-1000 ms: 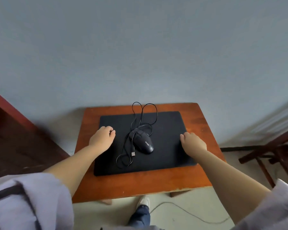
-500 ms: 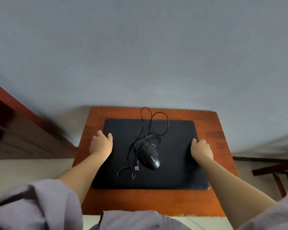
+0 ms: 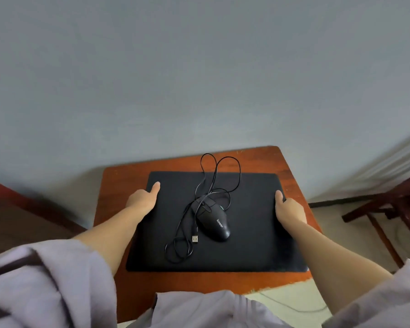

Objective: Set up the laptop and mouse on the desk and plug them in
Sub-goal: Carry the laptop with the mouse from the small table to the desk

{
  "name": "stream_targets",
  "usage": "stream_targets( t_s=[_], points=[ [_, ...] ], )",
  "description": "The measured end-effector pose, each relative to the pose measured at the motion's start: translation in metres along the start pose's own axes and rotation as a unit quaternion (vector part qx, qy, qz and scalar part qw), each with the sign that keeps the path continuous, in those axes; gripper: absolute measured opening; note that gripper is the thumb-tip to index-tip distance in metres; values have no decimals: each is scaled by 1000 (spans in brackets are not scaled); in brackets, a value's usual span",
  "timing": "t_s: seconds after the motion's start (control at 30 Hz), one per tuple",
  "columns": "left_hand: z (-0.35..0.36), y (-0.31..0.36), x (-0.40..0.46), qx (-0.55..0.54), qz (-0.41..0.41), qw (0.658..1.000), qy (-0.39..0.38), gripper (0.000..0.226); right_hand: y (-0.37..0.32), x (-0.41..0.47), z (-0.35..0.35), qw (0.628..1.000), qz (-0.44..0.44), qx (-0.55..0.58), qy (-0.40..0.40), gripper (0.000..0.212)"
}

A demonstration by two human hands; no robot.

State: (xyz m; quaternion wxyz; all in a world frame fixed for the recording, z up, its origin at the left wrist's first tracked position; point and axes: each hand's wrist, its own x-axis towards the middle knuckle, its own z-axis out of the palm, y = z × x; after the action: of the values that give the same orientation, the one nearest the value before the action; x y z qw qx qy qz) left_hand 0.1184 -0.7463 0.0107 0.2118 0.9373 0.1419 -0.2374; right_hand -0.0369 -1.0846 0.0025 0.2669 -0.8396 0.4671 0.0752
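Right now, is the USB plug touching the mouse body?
Apart. The head view shows the USB plug lying on the laptop lid left of the mouse, with a strip of bare lid between them.

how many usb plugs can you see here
1. The USB plug lies loose on the closed laptop, just left of the mouse, at the end of its cable. Others may be hidden.
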Motion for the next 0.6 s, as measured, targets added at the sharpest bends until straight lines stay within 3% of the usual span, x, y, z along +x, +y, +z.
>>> stream_targets(
  t_s=[0.27, 0.6],
  points=[
    [65, 145, -61, 21, 184, 981, -64, 79, 145, -34, -72, 968, 161, 160, 103, 65],
    [254, 287, -277, 134, 350, 907, -194, 78, 408, -140, -145, 879, 353, 239, 215, 65]
  ],
)
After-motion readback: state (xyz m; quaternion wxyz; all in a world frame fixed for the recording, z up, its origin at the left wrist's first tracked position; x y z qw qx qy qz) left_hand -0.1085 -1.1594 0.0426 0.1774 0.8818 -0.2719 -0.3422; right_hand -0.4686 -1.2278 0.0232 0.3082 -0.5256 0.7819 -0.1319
